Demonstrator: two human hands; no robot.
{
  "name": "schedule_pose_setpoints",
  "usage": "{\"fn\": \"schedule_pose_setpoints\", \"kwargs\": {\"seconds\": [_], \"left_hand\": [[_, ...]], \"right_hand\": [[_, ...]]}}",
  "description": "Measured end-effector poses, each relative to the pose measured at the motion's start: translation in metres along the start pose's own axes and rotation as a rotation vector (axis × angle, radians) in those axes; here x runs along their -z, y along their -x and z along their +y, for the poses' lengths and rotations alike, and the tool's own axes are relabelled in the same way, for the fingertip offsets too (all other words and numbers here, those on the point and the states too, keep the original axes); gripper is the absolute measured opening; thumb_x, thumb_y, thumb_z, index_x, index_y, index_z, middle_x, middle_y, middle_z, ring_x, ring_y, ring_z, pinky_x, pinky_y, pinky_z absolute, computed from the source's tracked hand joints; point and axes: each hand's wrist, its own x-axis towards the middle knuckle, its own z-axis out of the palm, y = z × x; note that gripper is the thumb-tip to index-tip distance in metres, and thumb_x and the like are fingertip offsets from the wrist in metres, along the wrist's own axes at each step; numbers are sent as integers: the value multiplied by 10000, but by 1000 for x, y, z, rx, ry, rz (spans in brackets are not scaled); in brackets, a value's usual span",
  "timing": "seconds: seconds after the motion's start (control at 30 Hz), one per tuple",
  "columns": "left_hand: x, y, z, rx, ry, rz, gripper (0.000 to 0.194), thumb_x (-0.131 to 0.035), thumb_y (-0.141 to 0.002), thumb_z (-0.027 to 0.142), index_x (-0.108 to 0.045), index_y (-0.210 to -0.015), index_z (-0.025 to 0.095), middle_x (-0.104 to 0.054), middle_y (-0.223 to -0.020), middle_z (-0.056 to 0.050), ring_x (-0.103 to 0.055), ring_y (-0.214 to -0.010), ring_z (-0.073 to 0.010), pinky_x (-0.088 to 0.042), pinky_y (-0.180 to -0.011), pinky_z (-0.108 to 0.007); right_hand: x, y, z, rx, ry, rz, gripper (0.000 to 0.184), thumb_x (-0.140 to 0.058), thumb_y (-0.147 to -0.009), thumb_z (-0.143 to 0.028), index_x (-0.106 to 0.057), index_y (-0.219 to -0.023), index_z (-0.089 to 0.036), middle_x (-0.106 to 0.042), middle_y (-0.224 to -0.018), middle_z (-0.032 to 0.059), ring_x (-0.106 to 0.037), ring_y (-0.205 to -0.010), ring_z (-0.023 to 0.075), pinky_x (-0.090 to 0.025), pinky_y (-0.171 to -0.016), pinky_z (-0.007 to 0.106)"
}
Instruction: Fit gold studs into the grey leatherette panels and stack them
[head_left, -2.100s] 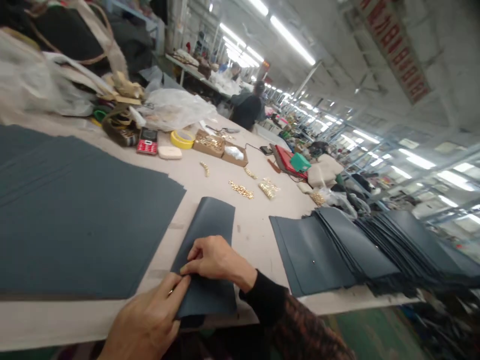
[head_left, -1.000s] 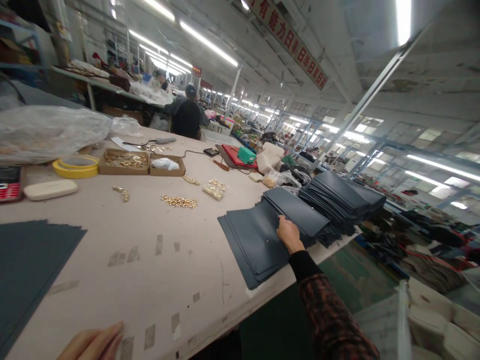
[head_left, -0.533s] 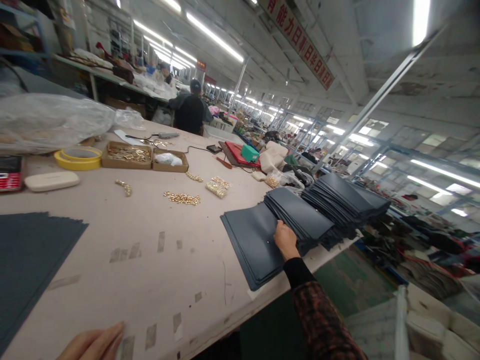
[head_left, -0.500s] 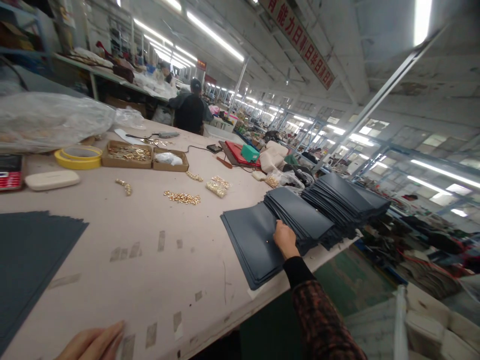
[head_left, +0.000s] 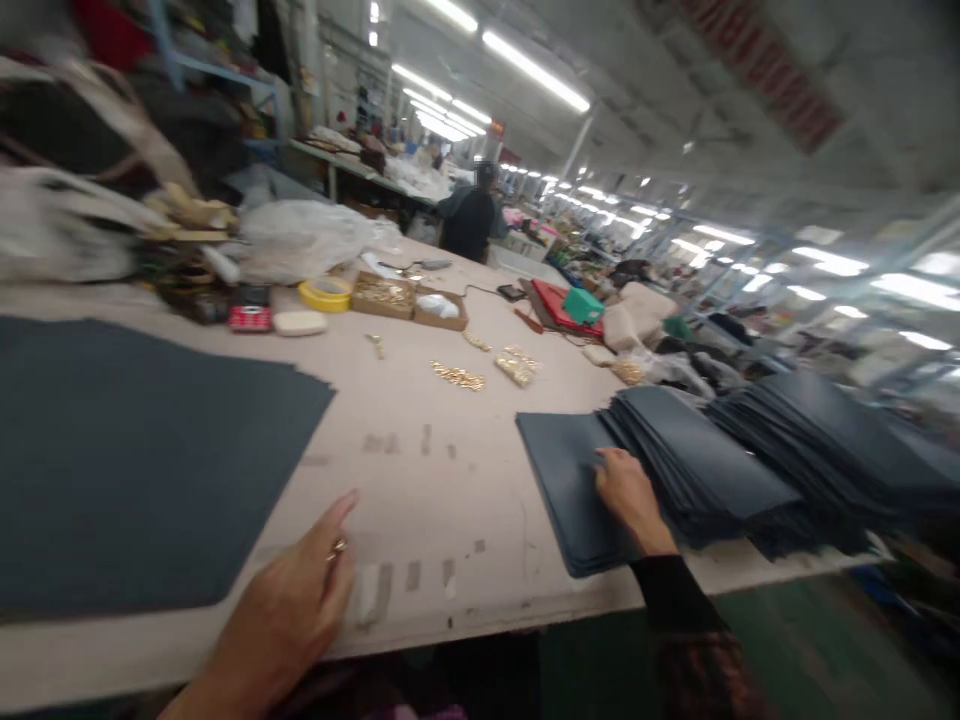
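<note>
My right hand rests on the near end of a fanned stack of dark blue-grey leather pieces at the table's right edge, fingers curled over the top piece. My left hand lies on the bare beige tabletop near the front edge, fingers together and extended, a ring on one finger, nothing in it. A large pile of dark grey sheets covers the table just left of that hand. The frame is blurred by head motion.
Gold metal fittings lie scattered mid-table, behind them two cardboard boxes, a yellow tape roll, a red phone and clear plastic bags. A person in dark clothing stands at the far end.
The view has swung left. My left hand has slid further onto the table. My right hand stays on the stack's near end. The folded piece held two seconds ago is no longer in front.
</note>
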Motion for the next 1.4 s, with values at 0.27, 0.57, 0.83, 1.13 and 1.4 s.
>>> {"fn": "schedule_pose_setpoints", "kwargs": {"seconds": [0.27,0.57,0.83,1.13,1.4], "left_hand": [[38,-6,18,248,406,-106,582,-341,-970,214,-121,-1507,179,-683,-939,-8,-618,-691,-112,-517,-729,-262],[42,18,2,103,220,68,699,-322,-948,83,54,-1531,169,-585,-1269,-156,-600,-1116,-204,-504,-973,-372],[51,29,-11,174,70,88,724,-320,-941,47,88,-1527,168,-609,-1112,-137,-610,-1002,-221,-549,-901,-398],[54,32,-17,191,68,103,746,-332,-936,38,105,-1524,179,-612,-1085,-113,-611,-985,-205,-552,-900,-373],[54,33,-15,270,58,177,812,-371,-915,16,120,-1522,237,-617,-1018,-81,-620,-898,-201,-577,-820,-375]], "right_hand": [[22,59,-141,477,-957,-219,296,-591,-847,-376,-718,-1052,-205,-749,-987,65,-700,-868,200,-550,-775,298],[60,132,-273,814,-1220,-353,225,-572,-849,-160,-718,-1015,-206,-744,-918,27,-678,-793,146,-539,-759,265],[61,147,-304,763,-1230,-369,195,-570,-821,-145,-714,-945,-188,-745,-864,16,-670,-729,134,-525,-700,240],[59,153,-319,752,-1266,-370,219,-539,-791,-126,-696,-936,-177,-745,-882,23,-686,-761,142,-543,-722,242],[57,161,-337,709,-1197,-253,203,-526,-762,-123,-645,-919,-174,-704,-817,17,-646,-709,145,-522,-690,261]]}}
